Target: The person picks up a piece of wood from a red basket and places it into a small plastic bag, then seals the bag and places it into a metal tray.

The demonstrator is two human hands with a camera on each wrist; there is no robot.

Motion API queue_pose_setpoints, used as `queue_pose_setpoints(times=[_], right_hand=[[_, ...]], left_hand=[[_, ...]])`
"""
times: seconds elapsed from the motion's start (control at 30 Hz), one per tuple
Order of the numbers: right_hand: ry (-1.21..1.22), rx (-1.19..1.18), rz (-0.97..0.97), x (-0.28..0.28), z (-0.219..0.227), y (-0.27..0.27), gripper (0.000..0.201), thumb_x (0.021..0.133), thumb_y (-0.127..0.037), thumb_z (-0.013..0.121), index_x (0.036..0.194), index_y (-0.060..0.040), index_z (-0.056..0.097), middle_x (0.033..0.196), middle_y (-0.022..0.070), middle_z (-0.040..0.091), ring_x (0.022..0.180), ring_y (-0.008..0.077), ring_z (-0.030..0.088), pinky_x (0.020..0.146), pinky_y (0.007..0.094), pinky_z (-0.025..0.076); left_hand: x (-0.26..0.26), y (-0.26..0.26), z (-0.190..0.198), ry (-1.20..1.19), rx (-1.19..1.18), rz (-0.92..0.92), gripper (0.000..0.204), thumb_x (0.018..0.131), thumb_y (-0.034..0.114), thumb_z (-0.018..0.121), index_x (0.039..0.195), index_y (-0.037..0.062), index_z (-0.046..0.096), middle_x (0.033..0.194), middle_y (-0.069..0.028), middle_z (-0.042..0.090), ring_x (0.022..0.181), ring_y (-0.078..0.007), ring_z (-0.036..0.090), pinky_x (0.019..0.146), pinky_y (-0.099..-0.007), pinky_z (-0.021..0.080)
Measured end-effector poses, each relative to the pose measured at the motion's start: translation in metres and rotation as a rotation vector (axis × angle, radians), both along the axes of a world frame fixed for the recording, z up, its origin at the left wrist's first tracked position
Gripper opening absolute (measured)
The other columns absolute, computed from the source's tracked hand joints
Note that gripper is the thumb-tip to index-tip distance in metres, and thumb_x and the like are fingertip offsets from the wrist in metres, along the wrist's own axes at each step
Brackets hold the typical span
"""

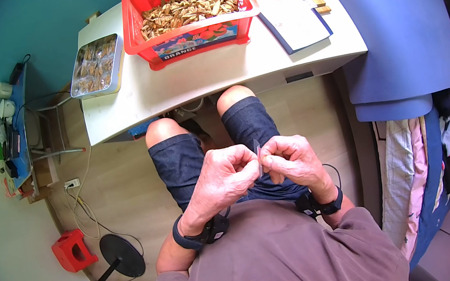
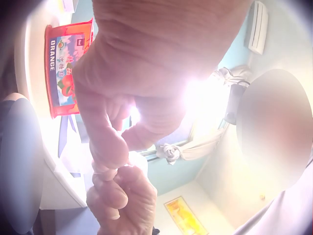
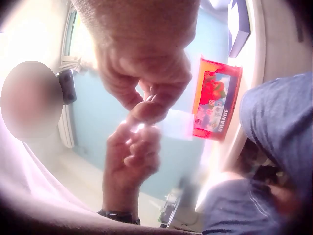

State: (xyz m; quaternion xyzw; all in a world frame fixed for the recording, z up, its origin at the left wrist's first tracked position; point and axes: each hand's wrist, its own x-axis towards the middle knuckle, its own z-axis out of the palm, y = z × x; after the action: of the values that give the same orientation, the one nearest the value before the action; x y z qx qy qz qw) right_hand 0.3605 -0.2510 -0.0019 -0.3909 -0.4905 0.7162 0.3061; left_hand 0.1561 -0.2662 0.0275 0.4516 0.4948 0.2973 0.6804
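Both hands meet above the lap in the head view, fingertips almost touching. A small clear plastic piece, seemingly a thin bag point(image 1: 257, 150), stands between them. The left hand point(image 1: 225, 177) pinches one side of it between thumb and curled fingers; the right hand point(image 1: 294, 164) pinches the other side. In the right wrist view the translucent film point(image 3: 177, 124) sticks out beside the right hand point(image 3: 144, 73), toward the basket. Whether anything lies inside the plastic cannot be told. The left wrist view shows the left hand point(image 2: 146, 73) large, its fingertips against those of the right hand point(image 2: 124, 203).
A red basket point(image 1: 199, 37) of dried brown slices stands on the white table point(image 1: 192, 83). Left of it is a tin point(image 1: 119, 69) of small filled bags; right of it, a dark-edged tray point(image 1: 295, 24) with white sheets. A red stool point(image 1: 70, 249) and fan stand at left.
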Motion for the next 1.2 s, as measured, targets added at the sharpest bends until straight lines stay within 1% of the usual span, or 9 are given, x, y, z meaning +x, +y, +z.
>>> queue_pose_setpoints(times=[0.13, 0.17, 0.23, 0.33, 0.6, 0.77, 0.83, 0.93, 1.2], right_hand=[[0.097, -0.035, -0.025, 0.0, 0.002, -0.003, 0.011, 0.095, -0.005, 0.062, 0.086, 0.0021, 0.062, 0.071, 0.0056, 0.066, 0.053, 0.0072, 0.059, 0.048, 0.0206, 0.046], [0.098, -0.031, -0.028, 0.0, 0.002, -0.003, 0.011, 0.095, -0.005, 0.062, 0.086, 0.0021, 0.062, 0.071, 0.0056, 0.066, 0.053, 0.0072, 0.059, 0.048, 0.0206, 0.046], [0.211, -0.074, -0.039, 0.001, 0.003, -0.003, 0.01, 0.097, -0.007, 0.062, 0.089, -0.0002, 0.062, 0.075, 0.0051, 0.067, 0.053, 0.0045, 0.055, 0.046, 0.0193, 0.041], [0.237, -0.071, -0.056, 0.003, 0.005, -0.003, 0.009, 0.097, -0.005, 0.06, 0.089, 0.0003, 0.062, 0.076, 0.0063, 0.068, 0.053, 0.0051, 0.056, 0.047, 0.0193, 0.042], [0.227, 0.0, -0.13, 0.006, 0.013, -0.007, 0.004, 0.091, -0.001, 0.065, 0.092, 0.0016, 0.062, 0.077, 0.0057, 0.068, 0.059, 0.0051, 0.059, 0.051, 0.0194, 0.045], [0.191, 0.057, -0.183, 0.005, 0.016, -0.01, 0.012, 0.087, 0.003, 0.07, 0.096, 0.0026, 0.061, 0.075, 0.0063, 0.067, 0.061, 0.0056, 0.06, 0.052, 0.019, 0.047], [0.126, 0.156, -0.184, 0.007, 0.014, -0.011, 0.015, 0.086, 0.002, 0.073, 0.095, 0.0024, 0.061, 0.076, 0.0052, 0.067, 0.061, 0.0051, 0.06, 0.053, 0.0188, 0.047], [0.117, 0.2, -0.158, 0.009, 0.014, -0.012, 0.016, 0.086, 0.001, 0.074, 0.096, 0.0025, 0.062, 0.076, 0.0043, 0.067, 0.062, 0.0046, 0.06, 0.054, 0.0186, 0.047], [0.102, 0.224, -0.114, 0.007, 0.012, -0.013, 0.014, 0.086, 0.002, 0.073, 0.096, 0.0033, 0.063, 0.077, 0.0046, 0.067, 0.065, 0.0057, 0.062, 0.056, 0.0195, 0.049]], left_hand=[[0.0, 0.002, 0.003, -0.023, -0.057, -0.026, 0.014, 0.095, 0.01, 0.062, 0.086, 0.0006, 0.066, 0.074, -0.0031, 0.068, 0.058, -0.0042, 0.06, 0.049, -0.0185, 0.048], [0.0, 0.003, 0.004, -0.078, -0.083, -0.017, 0.016, 0.095, 0.011, 0.061, 0.084, 0.0009, 0.066, 0.074, -0.0025, 0.068, 0.058, -0.0044, 0.06, 0.049, -0.0188, 0.048], [0.001, 0.003, 0.005, -0.131, -0.106, -0.012, 0.017, 0.095, 0.012, 0.06, 0.083, 0.0012, 0.065, 0.073, -0.0018, 0.067, 0.058, -0.0045, 0.06, 0.049, -0.0191, 0.048], [0.001, 0.004, 0.006, -0.235, -0.144, -0.047, 0.018, 0.097, 0.016, 0.062, 0.085, 0.0018, 0.065, 0.077, -0.0028, 0.068, 0.06, -0.0051, 0.06, 0.049, -0.0191, 0.048], [0.009, 0.003, 0.011, -0.283, -0.123, -0.01, 0.015, 0.098, 0.016, 0.061, 0.093, 0.0017, 0.064, 0.082, -0.0028, 0.067, 0.066, -0.0053, 0.061, 0.054, -0.0194, 0.05], [0.013, 0.003, 0.015, -0.273, -0.119, -0.01, 0.014, 0.098, 0.014, 0.061, 0.094, 0.0016, 0.063, 0.082, -0.0024, 0.066, 0.068, -0.0052, 0.061, 0.056, -0.0196, 0.051], [0.014, 0.003, 0.016, -0.27, -0.115, -0.008, 0.013, 0.098, 0.014, 0.061, 0.094, 0.0015, 0.064, 0.082, -0.0023, 0.066, 0.067, -0.0052, 0.061, 0.056, -0.0197, 0.051], [0.015, 0.003, 0.016, -0.202, -0.058, -0.072, 0.014, 0.097, 0.015, 0.062, 0.095, 0.0011, 0.064, 0.082, -0.0026, 0.066, 0.067, -0.0052, 0.061, 0.056, -0.0197, 0.051], [0.009, 0.0, 0.013, -0.239, -0.095, 0.005, 0.014, 0.097, 0.014, 0.063, 0.092, 0.0014, 0.065, 0.08, -0.0021, 0.067, 0.065, -0.0057, 0.062, 0.053, -0.0192, 0.051]])
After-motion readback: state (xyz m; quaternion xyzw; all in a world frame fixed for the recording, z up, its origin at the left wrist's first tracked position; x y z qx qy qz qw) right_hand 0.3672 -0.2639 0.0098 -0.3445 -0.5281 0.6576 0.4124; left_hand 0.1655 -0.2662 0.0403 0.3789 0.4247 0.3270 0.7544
